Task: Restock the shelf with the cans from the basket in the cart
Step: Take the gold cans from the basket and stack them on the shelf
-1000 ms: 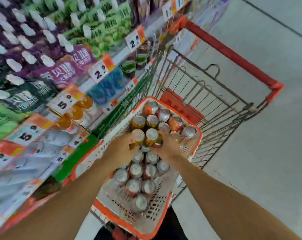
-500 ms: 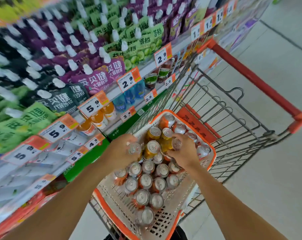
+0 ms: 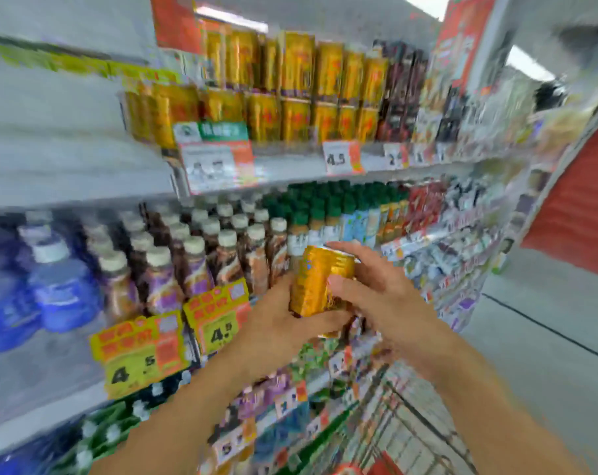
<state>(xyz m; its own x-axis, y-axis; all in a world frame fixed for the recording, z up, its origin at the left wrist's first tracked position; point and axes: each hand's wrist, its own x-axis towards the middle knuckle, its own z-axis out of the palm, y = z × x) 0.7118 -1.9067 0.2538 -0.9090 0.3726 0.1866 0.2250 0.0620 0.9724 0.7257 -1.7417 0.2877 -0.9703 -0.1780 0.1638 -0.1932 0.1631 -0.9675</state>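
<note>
Both hands raised before shelf unit, frame blurred. Gold can (image 3: pixel 320 281) upright between hands, in air, level with bottle shelf edge, clear of cart (image 3: pixel 414 426). Left hand (image 3: pixel 277 323) grip: fingers curled under can base and lower side. Right hand (image 3: pixel 376 289) grip: thumb on can front, fingers over top rim. Matching gold cans (image 3: pixel 290 87) on top shelf (image 3: pixel 290 166) above.

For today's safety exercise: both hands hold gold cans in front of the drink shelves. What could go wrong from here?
1. The gold cans are bunched between the left hand and right hand; one might slip and fall.
2. The top shelf's gold cans are stacked two high; adding more could topple them.
</note>
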